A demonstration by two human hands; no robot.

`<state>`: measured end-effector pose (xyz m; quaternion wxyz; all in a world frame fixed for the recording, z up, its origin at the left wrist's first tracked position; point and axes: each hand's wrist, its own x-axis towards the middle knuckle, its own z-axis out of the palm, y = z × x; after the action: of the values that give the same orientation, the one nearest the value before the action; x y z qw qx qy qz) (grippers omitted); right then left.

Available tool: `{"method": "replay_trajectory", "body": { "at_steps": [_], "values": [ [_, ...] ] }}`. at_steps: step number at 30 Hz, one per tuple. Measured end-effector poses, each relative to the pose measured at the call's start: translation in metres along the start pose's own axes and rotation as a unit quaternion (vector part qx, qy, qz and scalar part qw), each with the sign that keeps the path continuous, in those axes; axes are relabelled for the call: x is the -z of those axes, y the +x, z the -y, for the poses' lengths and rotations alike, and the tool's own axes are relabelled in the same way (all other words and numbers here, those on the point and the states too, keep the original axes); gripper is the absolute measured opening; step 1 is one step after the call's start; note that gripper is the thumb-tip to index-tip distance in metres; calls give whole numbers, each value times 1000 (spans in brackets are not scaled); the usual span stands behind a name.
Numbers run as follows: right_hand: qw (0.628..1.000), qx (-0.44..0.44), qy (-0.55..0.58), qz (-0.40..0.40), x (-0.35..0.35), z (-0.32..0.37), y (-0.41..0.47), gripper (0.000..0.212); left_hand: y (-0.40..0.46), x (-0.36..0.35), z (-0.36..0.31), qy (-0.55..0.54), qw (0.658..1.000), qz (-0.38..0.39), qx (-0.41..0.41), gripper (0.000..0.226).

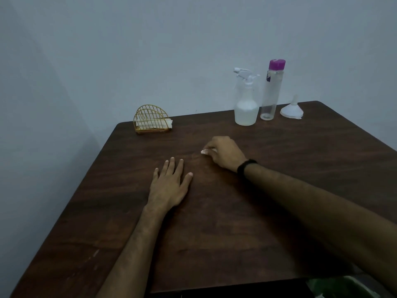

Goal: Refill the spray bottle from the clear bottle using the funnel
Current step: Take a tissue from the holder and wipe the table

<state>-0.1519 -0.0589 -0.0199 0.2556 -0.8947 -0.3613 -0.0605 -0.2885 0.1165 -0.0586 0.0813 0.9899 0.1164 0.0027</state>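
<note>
A translucent spray bottle [246, 104] with a white trigger head stands at the back right of the dark wooden table [214, 233]. Right beside it stands a tall clear bottle [271, 91] with a purple cap. A white funnel [291, 109] sits mouth-down further right. My right hand [225, 153] is at the table's middle, fingers curled round a small white wad of tissue [205, 151] pressed against the wood. My left hand [169, 186] lies flat on the table with straight fingers, holding nothing. Both hands are well in front of the bottles.
A gold wire napkin holder [151, 122] with white napkins stands at the back left corner. A plain wall runs close behind the table. A green object [343, 287] shows past the front right edge. A black band circles my right wrist.
</note>
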Motion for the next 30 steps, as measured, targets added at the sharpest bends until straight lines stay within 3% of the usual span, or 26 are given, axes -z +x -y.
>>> {"method": "replay_trajectory", "body": {
  "at_steps": [3,7,9,14,17,24,27,30],
  "values": [
    [997,75,15,9,-6,15,-26,24,-3,-1,3,8,1000,0,-10,68],
    [982,164,16,94,1,19,-57,23,-4,-3,0,16,1000,-2,-9,68],
    [986,128,35,102,9,13,-45,17,-4,-2,0,15,1000,-5,-12,67],
    [1000,8,-4,-2,0,5,14,20,-8,4,-1,9,1000,1,-7,67],
    [998,33,-48,22,-13,16,21,21,-13,6,-2,0,1000,-5,-9,67],
    [979,177,-6,103,0,24,-55,17,-28,2,0,-43,999,-22,-15,64],
    [986,126,16,109,18,5,-57,17,-29,1,-6,-50,998,-29,-2,62],
    [999,35,-4,28,31,-24,-37,18,-32,2,-14,-56,998,-36,4,60]
  ]
}}
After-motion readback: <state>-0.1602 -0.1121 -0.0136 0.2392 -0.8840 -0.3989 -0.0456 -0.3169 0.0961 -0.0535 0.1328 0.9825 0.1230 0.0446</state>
